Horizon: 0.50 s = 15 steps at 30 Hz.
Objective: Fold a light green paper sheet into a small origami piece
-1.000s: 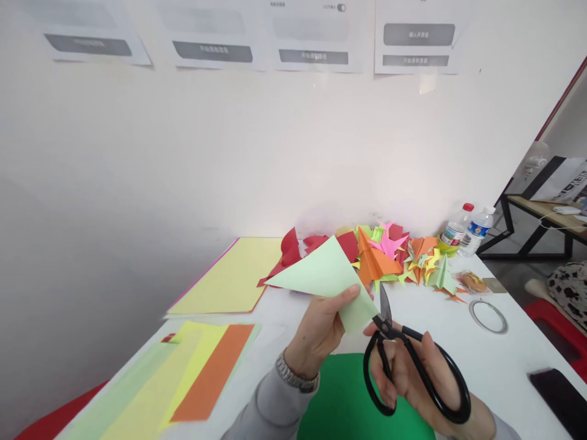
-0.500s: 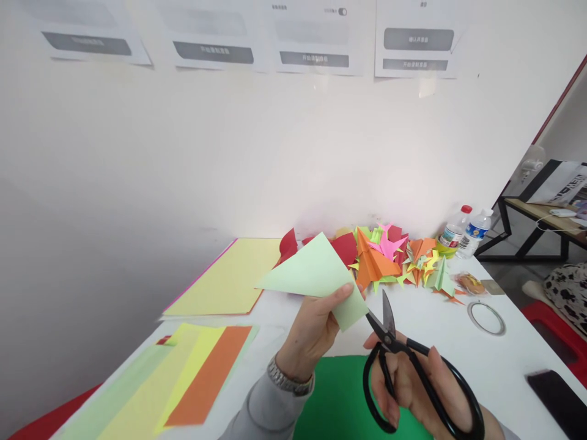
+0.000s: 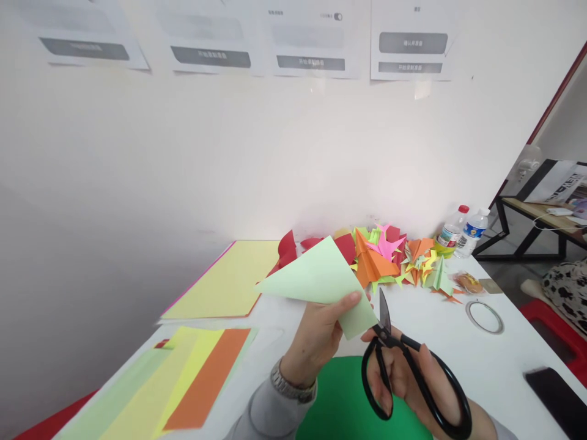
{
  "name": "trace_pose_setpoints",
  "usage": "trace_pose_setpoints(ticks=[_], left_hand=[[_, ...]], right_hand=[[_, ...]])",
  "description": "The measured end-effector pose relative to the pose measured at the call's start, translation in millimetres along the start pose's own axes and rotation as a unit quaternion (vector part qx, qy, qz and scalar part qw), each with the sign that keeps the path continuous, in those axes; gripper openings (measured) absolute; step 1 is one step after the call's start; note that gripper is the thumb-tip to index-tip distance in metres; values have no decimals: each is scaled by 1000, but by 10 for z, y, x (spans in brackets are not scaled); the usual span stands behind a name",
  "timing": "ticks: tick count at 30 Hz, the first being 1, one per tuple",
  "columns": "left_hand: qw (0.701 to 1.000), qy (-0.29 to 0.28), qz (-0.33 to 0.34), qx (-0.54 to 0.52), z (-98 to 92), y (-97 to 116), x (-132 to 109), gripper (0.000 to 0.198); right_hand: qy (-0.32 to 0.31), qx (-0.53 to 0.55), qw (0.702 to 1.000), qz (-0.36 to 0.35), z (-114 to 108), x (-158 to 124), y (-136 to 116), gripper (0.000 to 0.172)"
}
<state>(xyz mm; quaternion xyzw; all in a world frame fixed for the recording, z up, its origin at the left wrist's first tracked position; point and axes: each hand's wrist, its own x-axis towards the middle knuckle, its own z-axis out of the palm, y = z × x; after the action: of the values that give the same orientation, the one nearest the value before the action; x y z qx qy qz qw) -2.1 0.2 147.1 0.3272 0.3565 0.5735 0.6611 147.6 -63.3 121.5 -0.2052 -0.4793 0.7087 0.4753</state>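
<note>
One paper triangle (image 3: pixel 316 278) in clamped left grip (image 3: pixel 316 336); one scissors (image 3: pixel 385 331) in clamped right grip (image 3: pixel 403 382); two bottles (image 3: pixel 452 231).

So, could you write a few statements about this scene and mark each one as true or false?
1. The left hand holds a pale green paper. True.
2. The right hand holds red scissors. False: the scissors are black.
3. Two water bottles stand at the far end of the table. True.
4. The tape ring lies on the green sheet. False: it lies on the bare white table, apart from that sheet.
</note>
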Motion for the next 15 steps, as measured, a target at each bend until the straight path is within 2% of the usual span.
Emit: trace_pose_setpoints(ticks=[8, 15], left_hand=[[999, 44, 3, -17, -63, 5, 55, 29], [999, 28, 6, -31, -29, 43, 36, 31]], right_hand=[[14, 21, 1000, 11, 39, -14, -41, 64], [6, 22, 1000, 5, 39, -24, -47, 59]])
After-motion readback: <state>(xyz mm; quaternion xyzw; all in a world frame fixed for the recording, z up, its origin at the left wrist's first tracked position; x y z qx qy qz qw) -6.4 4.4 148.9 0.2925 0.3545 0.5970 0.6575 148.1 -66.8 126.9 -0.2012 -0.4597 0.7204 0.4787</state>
